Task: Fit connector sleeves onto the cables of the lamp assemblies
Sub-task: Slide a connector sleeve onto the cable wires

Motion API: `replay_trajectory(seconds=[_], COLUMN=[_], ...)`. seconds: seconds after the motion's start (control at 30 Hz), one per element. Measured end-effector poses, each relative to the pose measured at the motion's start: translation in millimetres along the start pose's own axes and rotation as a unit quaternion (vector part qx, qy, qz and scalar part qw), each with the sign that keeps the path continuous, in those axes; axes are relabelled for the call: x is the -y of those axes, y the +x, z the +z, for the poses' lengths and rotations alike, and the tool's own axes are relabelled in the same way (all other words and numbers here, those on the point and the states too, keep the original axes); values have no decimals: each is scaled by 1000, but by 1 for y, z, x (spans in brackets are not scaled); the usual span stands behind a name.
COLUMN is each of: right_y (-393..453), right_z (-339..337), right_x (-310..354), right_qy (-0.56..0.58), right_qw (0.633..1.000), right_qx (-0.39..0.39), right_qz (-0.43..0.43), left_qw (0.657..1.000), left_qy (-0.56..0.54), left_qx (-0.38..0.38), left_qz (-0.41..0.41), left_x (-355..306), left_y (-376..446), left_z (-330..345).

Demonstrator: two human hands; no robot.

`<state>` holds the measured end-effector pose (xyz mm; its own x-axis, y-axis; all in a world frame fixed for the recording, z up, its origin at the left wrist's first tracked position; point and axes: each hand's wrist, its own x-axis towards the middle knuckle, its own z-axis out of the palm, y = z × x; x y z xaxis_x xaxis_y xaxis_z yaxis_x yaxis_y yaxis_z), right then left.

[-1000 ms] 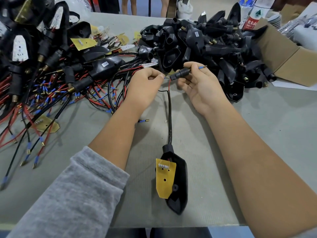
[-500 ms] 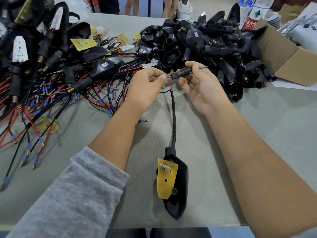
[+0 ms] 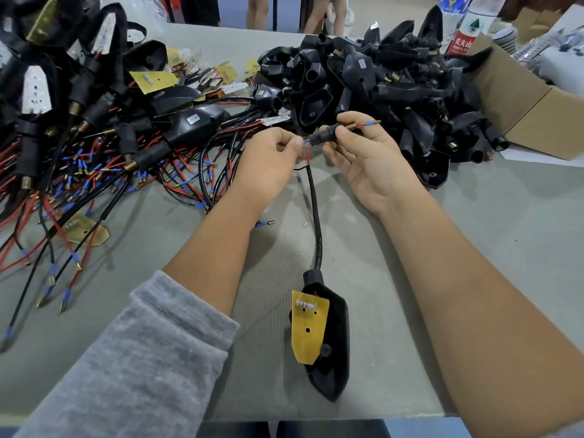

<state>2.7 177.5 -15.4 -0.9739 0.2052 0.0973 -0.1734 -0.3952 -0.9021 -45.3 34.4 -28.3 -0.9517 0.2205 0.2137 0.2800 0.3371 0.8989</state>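
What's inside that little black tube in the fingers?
A thin red wire with a blue tip pokes out one end of the black tube held by the right hand. The left hand pinches another wire at the other end. The inside stays hidden.

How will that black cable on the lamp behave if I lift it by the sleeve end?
The thick black cable probably flexes but holds shape: it curves gently. The black lamp housing with yellow board would likely dangle and swing. The thin red wire looks floppy.
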Motion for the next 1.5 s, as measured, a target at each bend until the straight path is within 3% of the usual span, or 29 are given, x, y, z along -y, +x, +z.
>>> replay_trajectory(seconds=[0.97,1.5], right_y=[4,2], right_z=[-3,-2], right_x=[-2,1], right_qy=[-18,-15], right_qw=[999,999], right_qx=[-36,-11], right_qz=[20,35], left_qw=[998,996], left_qy=[-39,-80], left_qx=[-10,-21], left_qz=[48,41], left_x=[-7,-7], left_y=[-8,-10], left_z=[-3,-3])
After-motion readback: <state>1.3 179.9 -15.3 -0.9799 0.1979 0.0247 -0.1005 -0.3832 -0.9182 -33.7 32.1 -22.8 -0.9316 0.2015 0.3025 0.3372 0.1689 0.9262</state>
